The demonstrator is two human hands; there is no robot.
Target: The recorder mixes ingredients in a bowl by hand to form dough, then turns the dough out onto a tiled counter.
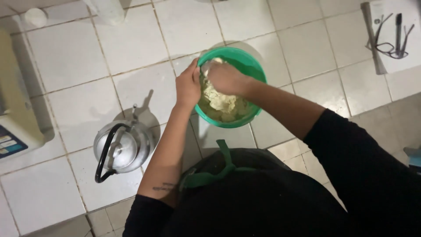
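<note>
A: Head view, big stuff first. White tiled counter (70, 57) fills the frame. Person in a black top at the bottom, with a green apron strap (209, 175) over it at bottom centre.

B: Where's the bowl?

A: Green bowl (254, 70), upper centre of the frame, standing on the tiles. Pale yellowish dough (219, 105) inside, lumpy, covering the part of the bottom that shows.

B: Hands?

A: Left hand (187, 84) is on the bowl's left rim, fingers curled over the edge, gripping it. Right hand (226, 78) is down inside the bowl, on the dough, fingers bent into it. Whether it has a lump clenched or just presses on it, can't tell; fingertips are hidden.

B: Anything else on the counter?

A: Metal kettle (125, 147) with a black handle, lower left of centre, just beside the left forearm, not touching. Pale appliance with a small panel (13, 127) at the left edge, cropped. White sheet of paper (394, 26) in the upper right corner with a pair of glasses (388, 47) and a dark pen (398, 24) lying on it. Small white round lid (35, 16) in the upper left corner; a translucent container (107, 9) at the top edge, mostly cut off.

B: Bowl to kettle?

A: Apart, with the left forearm between them.
</note>
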